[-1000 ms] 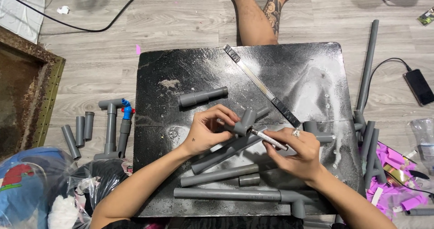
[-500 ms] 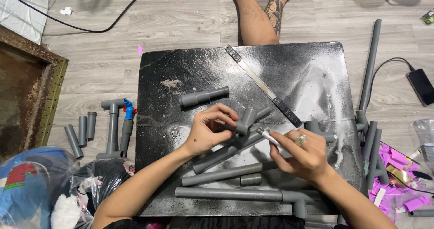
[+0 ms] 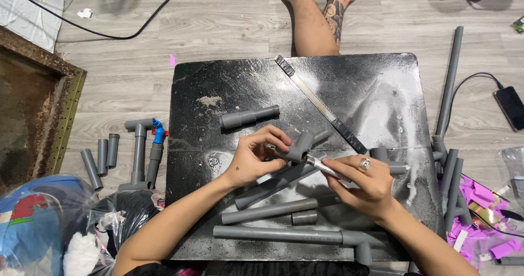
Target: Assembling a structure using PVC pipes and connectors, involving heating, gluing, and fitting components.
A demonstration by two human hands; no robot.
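1. Lowest in the frame, near the bottom edge of the dark tabletop (image 3: 218,85), lies a long grey pipe with an elbow (image 3: 295,235). Just above it lie a short coupling (image 3: 304,217) and a slanted pipe length (image 3: 270,210). None of these has shifted over the last second.
2. At centre, the left hand (image 3: 256,159) is closed around a grey tee fitting (image 3: 299,148) on a pipe, thumb and fingers pinching it just above the tabletop. Its grip looks the same as a second ago.
3. The right hand (image 3: 363,180), a ring on one finger, is curled around a slim white pen-like tool (image 3: 322,166). A second ago the tool lay lower and pointed left across the pipes. Now its tip touches the mouth of the tee, and the hand has come up slightly toward the fitting.
4. So the change is small: the tool has met the fitting while the left hand steadies it, which reads as marking or applying something at that joint.
5. Farther up, a short socketed pipe (image 3: 249,117) and a long metal ruler (image 3: 319,104) lie untouched.
6. Beyond the tabletop's top edge, another person's bare legs (image 3: 319,19) rest on the wooden floor. Loose pipe pieces (image 3: 101,156) lie at left.
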